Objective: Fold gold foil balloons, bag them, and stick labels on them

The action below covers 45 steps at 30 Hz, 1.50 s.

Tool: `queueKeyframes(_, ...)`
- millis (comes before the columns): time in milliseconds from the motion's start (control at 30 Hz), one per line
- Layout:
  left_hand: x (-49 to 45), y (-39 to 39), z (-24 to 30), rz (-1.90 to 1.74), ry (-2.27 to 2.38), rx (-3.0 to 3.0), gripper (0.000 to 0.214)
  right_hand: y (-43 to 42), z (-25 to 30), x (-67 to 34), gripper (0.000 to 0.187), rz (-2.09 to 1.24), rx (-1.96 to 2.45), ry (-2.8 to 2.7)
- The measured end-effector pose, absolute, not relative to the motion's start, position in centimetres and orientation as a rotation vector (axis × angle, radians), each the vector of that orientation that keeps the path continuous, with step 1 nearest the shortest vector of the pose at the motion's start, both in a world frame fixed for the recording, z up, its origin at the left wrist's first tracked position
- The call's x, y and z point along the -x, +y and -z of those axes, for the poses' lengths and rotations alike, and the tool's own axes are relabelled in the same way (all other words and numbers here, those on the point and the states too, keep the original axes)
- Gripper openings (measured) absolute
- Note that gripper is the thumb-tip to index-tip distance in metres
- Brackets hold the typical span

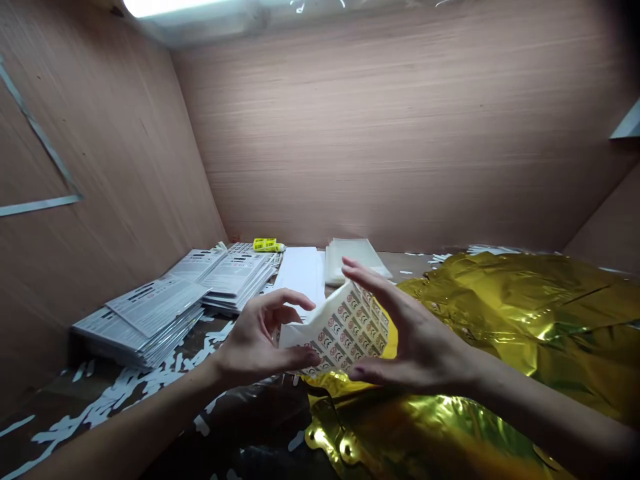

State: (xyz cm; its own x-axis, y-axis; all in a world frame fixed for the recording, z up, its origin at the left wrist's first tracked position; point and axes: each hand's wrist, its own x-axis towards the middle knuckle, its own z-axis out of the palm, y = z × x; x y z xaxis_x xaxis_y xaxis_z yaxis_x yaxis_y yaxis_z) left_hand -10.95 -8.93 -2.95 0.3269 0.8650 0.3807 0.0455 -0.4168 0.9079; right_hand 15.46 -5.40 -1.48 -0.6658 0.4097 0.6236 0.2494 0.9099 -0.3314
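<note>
From the head view, we look down at our left hand (255, 340) and right hand (415, 347) held out above the tabletop (407, 265). Between them is a curled sheet of round printed stickers (345, 327), its white back showing on the left. Both hands are partly open with the fingers spread, pinching the sheet lightly from either end between fingertips and thumbs. The sheet hangs in the air, its lower edge near a crumpled gold foil (520, 313) that spreads across the right side.

Beyond our hands lie stacks of printed leaflets (140, 320), a white paper pile (300, 273), clear plastic sleeves (353, 260) and a small yellow packet (265, 245). Loose white backing strips (120, 393) litter the dark surface on the left.

With so little contact, the sheet could spring open or slip, most likely if one hand eases off. It could then drop onto the slick foil, or its exposed adhesive could catch on the strips or foil and tear.
</note>
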Motion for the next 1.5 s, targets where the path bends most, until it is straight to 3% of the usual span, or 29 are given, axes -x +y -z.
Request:
queueKeyframes(67, 10.4, -9.3, 3.2, -1.232, 0.864, -1.731, 0.057, -5.3, 1.7, -15.3, 0.081, -0.308, 0.496, -2.325)
queueKeyframes(167, 9.8, -9.5, 3.7, -1.358, 0.979, -1.706, 0.067, -4.8, 1.7, -15.7, 0.034, -0.367, 0.663, -2.229)
queueKeyframes(233, 9.6, -9.4, 4.1, -1.450, 1.013, -1.641, 0.065, -4.3, 1.3, -16.4, 0.019, -0.414, 0.767, -2.174)
queueKeyframes(400, 9.4, -9.2, 4.3, -1.524, 0.958, -1.499, 0.032, -3.7, 0.6, -18.0, 0.024, -0.524, 0.857, -2.188)
queueKeyframes(533, 9.1, -10.0, 4.1, -1.566, 0.977, -1.529, 0.012, -5.8, 0.3, -17.0, 0.055, 0.218, 0.743, -2.127)
queueKeyframes(600, 8.9, -10.3, 4.2, -1.583, 0.977, -1.549, 0.008, -7.3, 0.1, -15.9, 0.056, 0.462, 0.569, -2.130)
queueKeyframes(833, 8.8, -11.1, 4.7, -1.638, 1.011, -1.885, 0.004, -7.9, 0.4, -12.6, 0.039, 0.391, 0.247, -2.255)
queueKeyframes(1000, 8.9, -11.6, 4.2, -1.594, 1.119, -2.120, 0.022, -7.1, 0.4, -11.7, 0.027, 0.307, 0.193, -2.205)
queueKeyframes(1233, 9.0, -11.8, 4.7, -1.636, 1.014, -2.206, 0.007, -7.6, 0.3, -12.1, 0.027, 0.439, 0.145, -2.221)
queueKeyframes(1367, 9.0, -11.6, 5.1, -1.699, 0.873, -2.188, 0.031, -8.1, 0.3, -12.6, 0.031, 0.543, 0.150, -2.174)
queueKeyframes(1500, 9.1, -11.5, 4.9, -1.683, 0.744, -2.166, 0.037, -8.3, 0.3, -12.3, 0.027, 0.479, 0.234, -2.097)
